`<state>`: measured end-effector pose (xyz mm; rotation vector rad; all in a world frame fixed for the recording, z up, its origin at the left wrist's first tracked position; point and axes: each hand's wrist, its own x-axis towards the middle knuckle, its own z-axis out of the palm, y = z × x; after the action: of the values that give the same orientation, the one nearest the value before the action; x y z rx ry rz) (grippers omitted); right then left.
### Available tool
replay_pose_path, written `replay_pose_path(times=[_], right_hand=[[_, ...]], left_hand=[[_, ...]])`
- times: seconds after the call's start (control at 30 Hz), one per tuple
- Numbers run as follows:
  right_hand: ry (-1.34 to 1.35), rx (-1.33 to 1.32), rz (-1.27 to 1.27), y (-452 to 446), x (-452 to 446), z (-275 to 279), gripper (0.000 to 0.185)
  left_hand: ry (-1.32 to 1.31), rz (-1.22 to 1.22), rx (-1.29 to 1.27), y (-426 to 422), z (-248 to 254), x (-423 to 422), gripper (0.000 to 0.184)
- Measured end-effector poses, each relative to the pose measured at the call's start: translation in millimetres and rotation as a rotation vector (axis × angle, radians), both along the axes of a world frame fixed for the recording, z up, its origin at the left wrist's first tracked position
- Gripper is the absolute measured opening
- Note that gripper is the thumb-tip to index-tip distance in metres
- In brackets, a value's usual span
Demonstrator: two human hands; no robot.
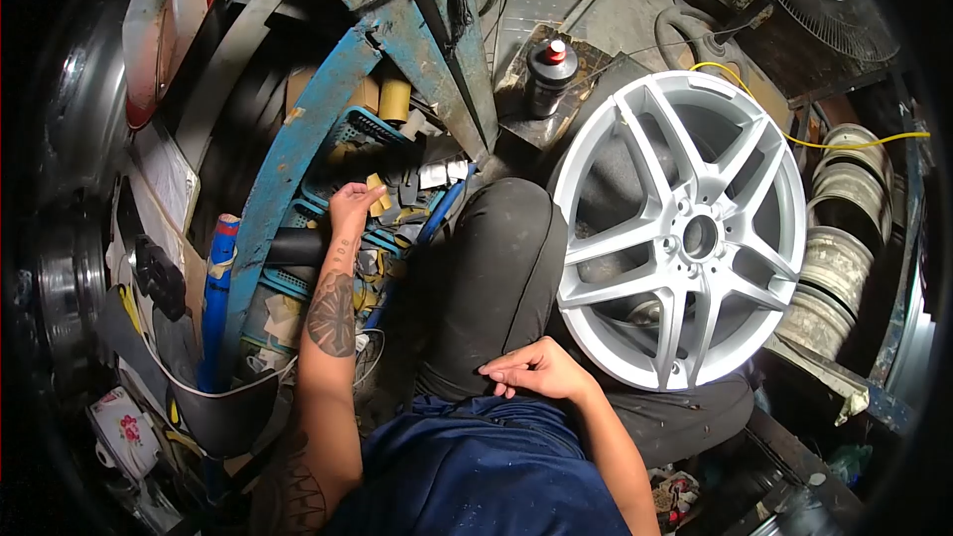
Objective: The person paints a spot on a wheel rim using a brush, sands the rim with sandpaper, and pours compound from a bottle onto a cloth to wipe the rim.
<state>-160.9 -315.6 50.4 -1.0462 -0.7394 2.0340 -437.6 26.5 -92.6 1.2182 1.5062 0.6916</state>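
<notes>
The left hand (354, 210) has its thumb and fingertips together, clamped, it seems, on the edge of a small yellow piece (376, 196). That piece sits over the clutter by the blue basket (372, 124), so a light fingertip grip should serve best: squeezing hard could bend it, and scraps around it look easy to snag. Lifting straight up, clear of the basket's rim and the blue tube (447, 203) just beside, seems safer than dragging it sideways.

The right hand (536, 369) hangs over the lap, thumb and fingers curled toward each other; whether they close on anything I cannot tell. Keeping it low and near the body looks sensible, since it leaves the way across the knee open.

To the right of the bent left knee (506, 223), the silver wheel (710, 184) stands tilted, its spoked face up, over the right leg (685, 422). It appears to lean on the legs, so holding both still while reaching left should keep it from slipping.

Further out, a dark bottle (551, 69) with a red cap stands beyond the knee, and a yellow hose (864, 142) runs behind the wheel; both are best left undisturbed.
</notes>
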Motion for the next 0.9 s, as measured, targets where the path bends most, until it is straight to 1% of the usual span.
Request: replay_pose_path(times=[0.1,0.2,0.23,0.33,0.37,0.47,0.5,0.6,0.63,0.73,0.87,0.9], right_hand=[[0.014,-0.006,-0.015,-1.5,0.1,-0.4,0.022],[0.025,-0.004,-0.023,-2.2,1.2,-0.5,0.022],[0.026,-0.007,-0.025,-1.9,1.9,0.7,0.022],[0.017,-0.012,-0.02,-2.5,0.7,-0.6,0.022],[0.01,-0.016,-0.018,-3.0,0.4,-1.5,0.023],[0.006,-0.018,-0.011,-4.2,0.3,-4.1,0.023],[0.008,-0.018,-0.012,-4.3,-0.3,-3.3,0.023],[0.012,-0.018,-0.023,-4.0,0.3,0.0,0.023],[0.013,-0.018,-0.028,-4.5,-0.2,0.6,0.023],[0.015,-0.017,-0.047,-6.2,-2.1,0.4,0.023],[-0.012,-0.003,-0.089,-9.1,-4.0,7.4,0.023],[-0.081,0.029,-0.082,-8.6,-4.3,12.8,0.023]], left_hand=[[0.028,-0.013,0.014,6.0,-12.8,-5.7,0.028],[-0.038,0.076,-0.098,12.4,-17.5,-12.8,0.028],[-0.187,0.134,-0.177,10.1,-17.6,-13.2,0.037],[-0.32,0.184,-0.236,12.5,-18.9,-26.4,0.036],[-0.319,0.216,-0.268,13.0,-20.6,-31.4,0.036],[-0.197,0.321,-0.291,14.7,-43.7,-47.4,0.035],[-0.085,0.261,-0.261,11.3,-44.1,-50.3,0.03],[0.03,0.062,-0.268,4.4,-39.7,-54.2,0.034],[0.047,0.107,-0.28,-1.4,-35.0,-54.3,0.031],[-0.151,0.463,-0.25,-11.7,-31.2,-52.8,0.031],[-0.549,0.669,-0.354,-20.0,-26.8,-70.7,0.031],[-0.674,0.584,-0.398,-25.2,-21.2,-72.3,0.027]])
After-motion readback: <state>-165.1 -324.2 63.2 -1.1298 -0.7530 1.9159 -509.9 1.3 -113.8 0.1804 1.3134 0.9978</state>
